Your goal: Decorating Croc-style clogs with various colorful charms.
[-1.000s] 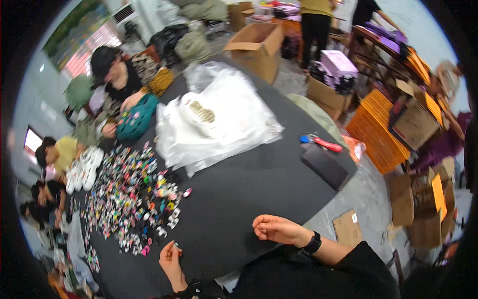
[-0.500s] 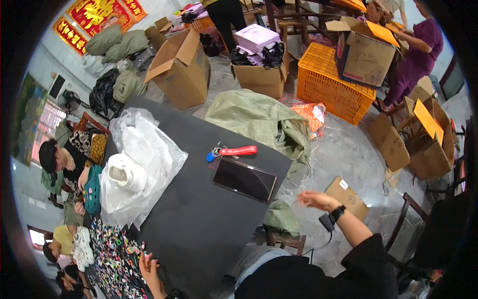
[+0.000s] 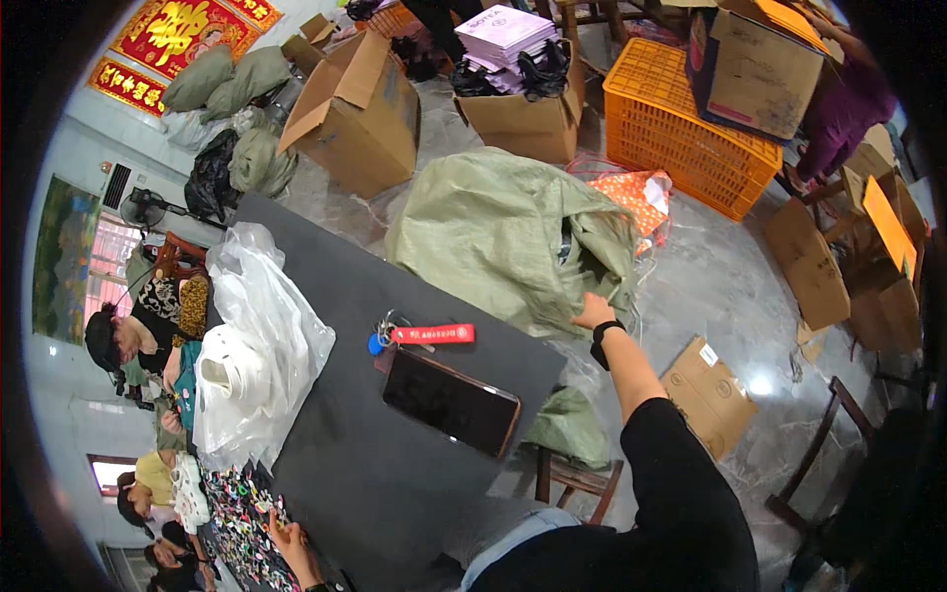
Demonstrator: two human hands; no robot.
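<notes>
Green sack (image 3: 473, 232) crumpled, bulging; right hand (image 3: 594, 312) at edge, can't tell if grip clenched.

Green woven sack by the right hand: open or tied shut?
The green sack looks open: a dark gap shows among loose folds beyond the right hand, and no tie shows. How full, I cannot tell.

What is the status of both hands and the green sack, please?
Right hand at edge of green sack, grip unclear. Left hand near small colourful pieces. Phone on table between hands, blocking neither.

Head fisheye — close above table (image 3: 340, 424), angled down.
</notes>
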